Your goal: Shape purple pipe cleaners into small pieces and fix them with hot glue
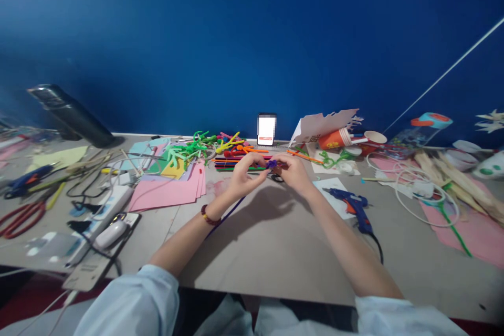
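Observation:
Both hands meet over the middle of the table around a purple pipe cleaner (271, 164), bunched or twisted at its upper end. Thumb and fingers of my left hand (247, 174) pinch it from the left. My right hand (293, 170) closes on the same bunch from the other side, its fingertips partly hidden. A long purple tail runs down behind my left wrist, which wears a dark red bead bracelet (210, 215). Just beyond the hands lies a row of coloured pipe cleaners (223, 164).
A lit phone (266, 130) stands against the blue wall. Green bent pipe cleaners (189, 151) and pink paper (167, 191) lie left. A blue glue gun (352, 203) rests right on white paper. A power strip (106, 215), red-handled scissors (25, 219) and a dark bottle (74, 115) occupy the left.

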A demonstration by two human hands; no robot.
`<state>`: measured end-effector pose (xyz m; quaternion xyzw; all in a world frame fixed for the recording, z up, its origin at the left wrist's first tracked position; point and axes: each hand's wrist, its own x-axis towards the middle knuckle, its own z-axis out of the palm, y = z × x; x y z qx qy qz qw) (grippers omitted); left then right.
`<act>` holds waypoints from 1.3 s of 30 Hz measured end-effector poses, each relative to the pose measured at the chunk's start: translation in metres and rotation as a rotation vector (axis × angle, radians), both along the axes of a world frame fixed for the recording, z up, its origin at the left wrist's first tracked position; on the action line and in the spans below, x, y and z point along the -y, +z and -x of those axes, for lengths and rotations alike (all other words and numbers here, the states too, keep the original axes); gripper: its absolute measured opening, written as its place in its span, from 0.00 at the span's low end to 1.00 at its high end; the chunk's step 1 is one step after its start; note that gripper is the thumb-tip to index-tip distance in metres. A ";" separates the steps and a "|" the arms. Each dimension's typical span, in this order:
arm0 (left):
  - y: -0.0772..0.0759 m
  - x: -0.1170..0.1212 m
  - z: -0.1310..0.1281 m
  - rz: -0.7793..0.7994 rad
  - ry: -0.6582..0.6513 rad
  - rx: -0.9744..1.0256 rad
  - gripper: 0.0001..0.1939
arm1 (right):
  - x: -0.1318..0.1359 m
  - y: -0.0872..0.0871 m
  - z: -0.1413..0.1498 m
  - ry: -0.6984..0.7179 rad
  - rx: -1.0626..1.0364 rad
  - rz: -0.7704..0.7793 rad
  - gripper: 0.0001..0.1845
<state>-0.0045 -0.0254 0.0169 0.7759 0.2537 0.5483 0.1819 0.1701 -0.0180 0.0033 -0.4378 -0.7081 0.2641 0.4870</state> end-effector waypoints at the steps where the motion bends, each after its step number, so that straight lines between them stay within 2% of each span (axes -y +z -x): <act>1: 0.000 0.000 0.000 -0.026 0.025 -0.006 0.04 | 0.000 0.000 0.000 -0.016 0.016 -0.014 0.06; 8: -0.001 0.006 -0.003 -0.141 0.138 -0.022 0.04 | 0.002 0.000 0.003 -0.059 0.094 -0.144 0.07; 21: -0.001 0.011 -0.005 -0.173 0.193 -0.035 0.04 | 0.004 -0.001 0.006 -0.013 0.096 -0.183 0.08; 26: -0.002 0.009 -0.003 -0.164 0.188 -0.033 0.04 | 0.011 0.013 0.005 0.079 0.046 -0.086 0.15; 30: -0.002 0.007 -0.002 -0.128 0.202 -0.024 0.03 | 0.017 0.024 0.003 0.177 -0.115 0.047 0.12; 33: -0.001 0.007 -0.002 -0.101 0.222 -0.003 0.02 | 0.019 0.026 0.004 0.153 -0.164 0.038 0.09; 39: 0.000 0.008 -0.004 -0.072 0.230 0.015 0.02 | 0.022 0.025 0.011 0.017 -0.066 -0.091 0.07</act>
